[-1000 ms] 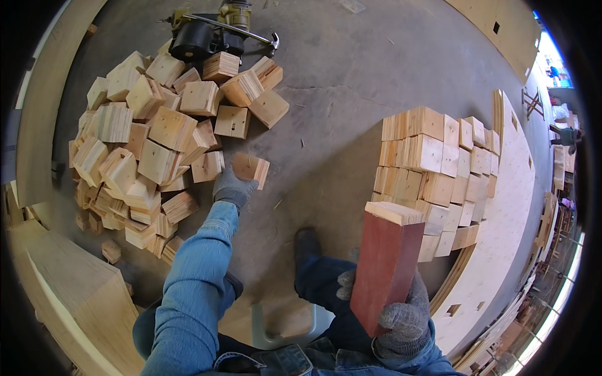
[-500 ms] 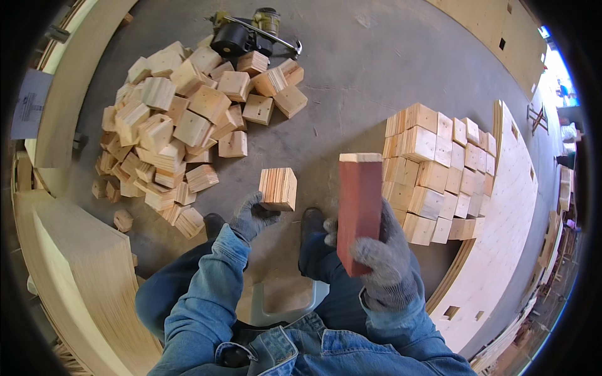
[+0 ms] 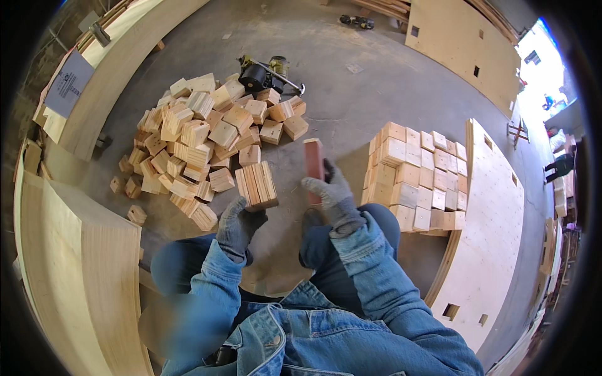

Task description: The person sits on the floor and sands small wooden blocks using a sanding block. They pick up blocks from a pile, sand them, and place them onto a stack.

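My left hand (image 3: 238, 229), in a grey glove, grips a small plywood block (image 3: 257, 185) with striped layered edges by its lower end. In my gloved right hand (image 3: 337, 197) is a long reddish-brown sanding block (image 3: 314, 164), held upright with the fingers wrapped round it. The two blocks are apart, with a gap of floor between them. Just beyond my left hand lies a loose heap of similar wooden blocks (image 3: 222, 135). To the right of my right hand stands a neat stack of blocks (image 3: 411, 178).
An olive-and-black power tool (image 3: 256, 76) lies behind the heap, with a metal bar across it. Stacked plywood sheets (image 3: 106, 250) rise close on my left. A pale panel with square holes (image 3: 483, 232) borders the block stack on the right. Another person (image 3: 560, 166) shows at far right.
The view has shifted, showing more floor ahead. My right hand has moved left and away from me with the sanding block, nearer the plywood block. The left hand still holds its block, now turned.
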{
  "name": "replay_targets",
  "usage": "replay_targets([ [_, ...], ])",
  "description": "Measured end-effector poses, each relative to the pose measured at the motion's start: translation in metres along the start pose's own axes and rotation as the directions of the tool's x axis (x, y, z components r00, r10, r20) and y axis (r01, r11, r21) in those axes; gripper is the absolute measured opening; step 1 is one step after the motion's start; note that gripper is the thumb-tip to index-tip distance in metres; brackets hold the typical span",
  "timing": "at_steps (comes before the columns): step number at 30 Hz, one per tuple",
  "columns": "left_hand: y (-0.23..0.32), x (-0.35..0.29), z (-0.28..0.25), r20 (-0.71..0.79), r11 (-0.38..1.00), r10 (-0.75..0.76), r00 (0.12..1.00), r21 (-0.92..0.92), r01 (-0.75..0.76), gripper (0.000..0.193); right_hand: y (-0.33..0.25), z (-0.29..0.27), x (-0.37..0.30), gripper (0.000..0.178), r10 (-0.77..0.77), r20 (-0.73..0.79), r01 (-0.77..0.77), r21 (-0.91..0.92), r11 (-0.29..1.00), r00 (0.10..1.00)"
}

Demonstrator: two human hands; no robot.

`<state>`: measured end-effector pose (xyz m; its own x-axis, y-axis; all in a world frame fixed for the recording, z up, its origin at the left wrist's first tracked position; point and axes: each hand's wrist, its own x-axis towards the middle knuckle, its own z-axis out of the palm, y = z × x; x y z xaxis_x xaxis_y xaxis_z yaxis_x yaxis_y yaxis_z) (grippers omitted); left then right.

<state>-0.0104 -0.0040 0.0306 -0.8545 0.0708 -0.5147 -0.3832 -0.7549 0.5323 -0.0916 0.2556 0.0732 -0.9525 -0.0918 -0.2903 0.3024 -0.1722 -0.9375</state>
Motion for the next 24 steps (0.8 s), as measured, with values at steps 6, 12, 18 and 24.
replay_targets([
  [6, -0.032, -0.064, 0.000, -0.031, 0.990, -0.096, 0.995, 0.100, 0.099, 0.051, 0.053, 0.032, -0.064, 0.080, 0.080, 0.110, -0.082, 0.011, 0.997, 0.991],
  [12, -0.027, -0.076, -0.011, 0.099, 0.995, -0.089, 0.991, 0.056, 0.084, 0.049, 0.033, 0.023, -0.095, 0.066, 0.177, 0.225, -0.237, 0.280, 0.930, 0.958],
  [18, -0.034, -0.079, -0.006, 0.297, 0.986, -0.050, 0.954, -0.138, 0.094, 0.061, 0.029, 0.039, -0.116, 0.056, 0.185, 0.218, -0.259, 0.387, 0.885, 0.958],
  [24, -0.026, -0.080, 0.001, 0.248, 0.954, 0.015, 0.969, -0.293, 0.060, 0.058, 0.037, 0.069, -0.113, 0.066, 0.089, 0.204, -0.167, 0.407, 0.898, 0.975],
])
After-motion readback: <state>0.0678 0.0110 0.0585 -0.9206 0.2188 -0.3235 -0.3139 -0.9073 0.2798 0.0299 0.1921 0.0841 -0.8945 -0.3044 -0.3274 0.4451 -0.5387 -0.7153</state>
